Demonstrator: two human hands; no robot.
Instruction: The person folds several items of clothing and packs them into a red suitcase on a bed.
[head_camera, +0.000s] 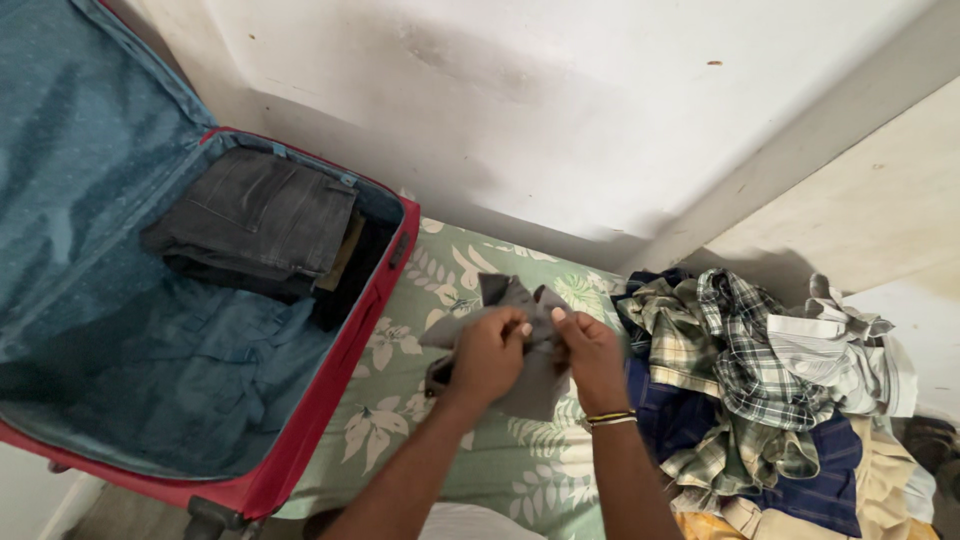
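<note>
A person's left hand (487, 355) and right hand (590, 352) close together on a small grey garment (520, 345), fingers pinched into its cloth and holding it just above a bed (440, 300) spread with a green leaf-print sheet. A band of thin bangles (610, 417) circles the right wrist. Just to the right of the right hand lies a loose heap of clothes (760, 390): plaid shirts, dark blue cloth, a pale striped shirt, tan fabric at the near edge. To the left of the left hand, an open red suitcase (330, 400) with a teal lining rests on the bed, its lid leaning back. Inside it, at the far end, sits a folded pair of dark grey jeans (265, 215) atop other dark folded items. Beyond the hands rises a stained white wall (560, 110).
</note>
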